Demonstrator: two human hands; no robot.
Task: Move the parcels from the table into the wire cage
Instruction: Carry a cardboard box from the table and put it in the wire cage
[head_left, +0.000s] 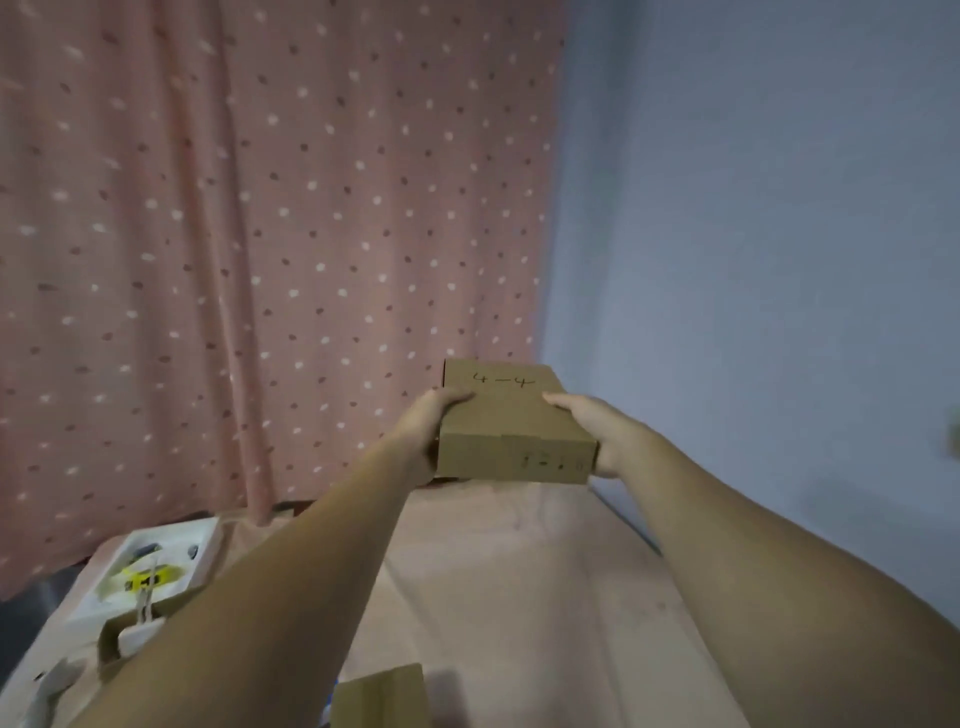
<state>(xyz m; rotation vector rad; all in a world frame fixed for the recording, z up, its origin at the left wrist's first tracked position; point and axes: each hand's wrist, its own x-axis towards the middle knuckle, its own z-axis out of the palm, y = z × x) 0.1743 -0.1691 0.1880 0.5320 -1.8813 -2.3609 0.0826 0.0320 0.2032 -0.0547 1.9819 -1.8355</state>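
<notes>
Both hands, the left hand (423, 436) and right hand (605, 434), clasped the cardboard parcel (511, 423) marked "4-4" by its sides above the pink-covered worktop (519, 582).

A handwritten "4-4" in dark marker stands on the top face of a brown cardboard parcel (506, 415). Small dark printed marks sit at the right end of the parcel's near side face, too blurred to read. No other text is legible.
</notes>
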